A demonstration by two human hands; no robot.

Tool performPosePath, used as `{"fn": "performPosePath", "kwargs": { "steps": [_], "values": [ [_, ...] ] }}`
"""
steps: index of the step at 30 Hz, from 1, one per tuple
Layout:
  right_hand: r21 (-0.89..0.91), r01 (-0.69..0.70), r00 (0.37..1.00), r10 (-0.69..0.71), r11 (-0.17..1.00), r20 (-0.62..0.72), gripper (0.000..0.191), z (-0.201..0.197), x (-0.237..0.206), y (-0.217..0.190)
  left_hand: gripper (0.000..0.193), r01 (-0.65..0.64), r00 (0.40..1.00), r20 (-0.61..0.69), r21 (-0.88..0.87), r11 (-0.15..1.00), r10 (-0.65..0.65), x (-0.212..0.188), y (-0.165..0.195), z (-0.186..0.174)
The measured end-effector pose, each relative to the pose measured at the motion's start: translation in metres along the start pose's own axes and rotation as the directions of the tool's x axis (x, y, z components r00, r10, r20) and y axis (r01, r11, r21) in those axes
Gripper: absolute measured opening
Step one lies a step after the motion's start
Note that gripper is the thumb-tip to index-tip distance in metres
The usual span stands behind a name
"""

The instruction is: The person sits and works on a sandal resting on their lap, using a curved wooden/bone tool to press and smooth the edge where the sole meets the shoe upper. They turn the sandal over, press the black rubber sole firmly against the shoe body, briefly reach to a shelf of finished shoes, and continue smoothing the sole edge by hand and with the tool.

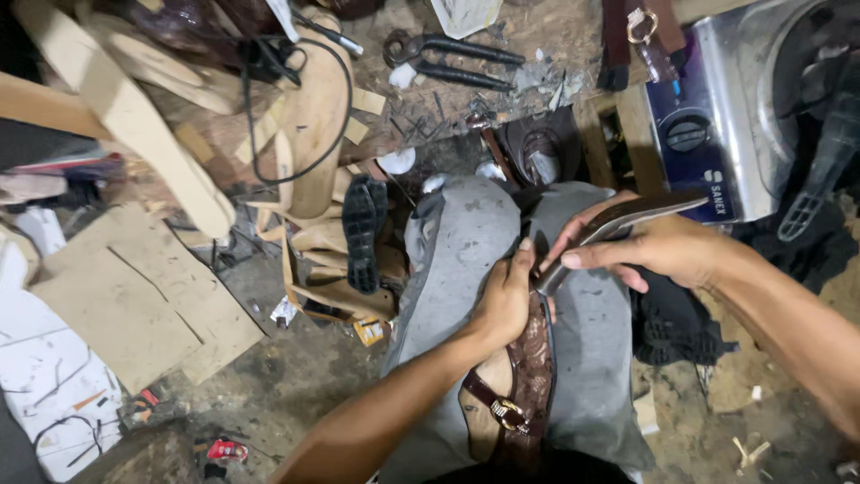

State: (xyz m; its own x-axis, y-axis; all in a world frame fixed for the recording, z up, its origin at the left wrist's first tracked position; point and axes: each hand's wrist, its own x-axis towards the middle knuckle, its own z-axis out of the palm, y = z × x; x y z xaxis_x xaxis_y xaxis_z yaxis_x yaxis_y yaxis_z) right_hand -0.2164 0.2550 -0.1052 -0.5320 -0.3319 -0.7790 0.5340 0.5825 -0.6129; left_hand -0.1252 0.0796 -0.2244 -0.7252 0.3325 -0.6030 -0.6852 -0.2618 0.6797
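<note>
Your left hand [503, 300] clamps down on the brown sandal [528, 376] lying across your lap, fingers curled around its patterned upper. Your right hand [654, 246] pinches a long, curved dark sole piece [618, 220] between thumb and fingers, its lower end touching the sandal (the gold buckle [509, 414] sits nearer your body). Black pincers [452, 58] lie well apart on the floor above your knees.

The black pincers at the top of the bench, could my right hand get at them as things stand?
Probably not straight away. The right hand is gripping a dark sole piece over the lap, so it is occupied. The pincers lie uncovered among small scraps, with nothing on top, so the way itself looks free.
</note>
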Motion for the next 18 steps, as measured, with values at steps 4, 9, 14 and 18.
{"fn": "performPosePath", "kwargs": {
  "steps": [4,9,14,18],
  "values": [
    [0.300,0.260,0.959,-0.209,0.918,-0.191,0.033,0.033,-0.051,0.017,0.060,-0.106,0.993,0.047,-0.110,0.988,0.112,-0.035,0.040,0.016],
    [0.492,0.775,0.620,-0.628,0.397,-0.470,0.031,0.085,-0.146,0.055,0.067,-0.637,0.748,0.318,0.096,0.765,0.583,-0.116,0.099,0.046],
    [0.264,0.948,0.306,-0.750,0.179,-0.587,0.030,0.107,-0.185,0.085,0.070,-0.922,0.387,0.570,0.244,0.300,0.725,-0.163,0.140,0.075],
    [0.302,0.946,0.312,-0.602,0.120,-0.735,0.029,0.146,-0.187,0.091,0.071,-0.842,0.532,0.469,0.204,0.499,0.705,-0.169,0.139,0.095]
  ]
}}
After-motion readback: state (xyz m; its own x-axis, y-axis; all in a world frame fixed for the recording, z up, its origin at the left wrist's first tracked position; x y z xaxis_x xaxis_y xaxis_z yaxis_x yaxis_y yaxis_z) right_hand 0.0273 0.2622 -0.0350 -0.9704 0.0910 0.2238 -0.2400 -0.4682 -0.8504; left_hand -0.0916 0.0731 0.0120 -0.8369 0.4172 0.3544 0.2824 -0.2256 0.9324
